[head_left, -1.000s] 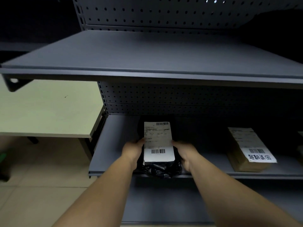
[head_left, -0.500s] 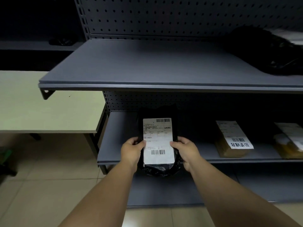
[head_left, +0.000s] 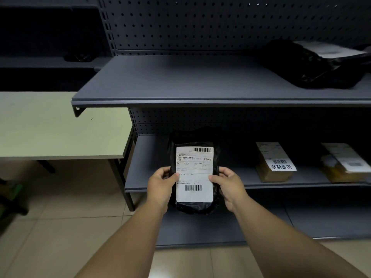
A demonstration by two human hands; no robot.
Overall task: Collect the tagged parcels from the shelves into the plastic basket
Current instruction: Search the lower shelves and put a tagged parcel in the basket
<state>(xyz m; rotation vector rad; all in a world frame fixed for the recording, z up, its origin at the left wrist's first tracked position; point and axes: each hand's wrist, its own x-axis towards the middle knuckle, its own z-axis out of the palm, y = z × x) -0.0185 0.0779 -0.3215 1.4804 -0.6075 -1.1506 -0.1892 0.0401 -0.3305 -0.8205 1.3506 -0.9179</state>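
Two hands on a black parcel

Both hands clasp the black parcel (head_left: 193, 207) at lower centre of the frame: the left hand (head_left: 160, 183) grips its left edge, the right hand (head_left: 228, 183) its right edge, thumbs on the white label (head_left: 194, 175). The parcel is held in front of the middle shelf (head_left: 148, 161). A brown parcel (head_left: 273, 163) and another (head_left: 341, 163) lie on that shelf at right. A black bag (head_left: 313, 67) rests on the upper shelf (head_left: 180, 81). A pale bench (head_left: 60, 127) stands at left.
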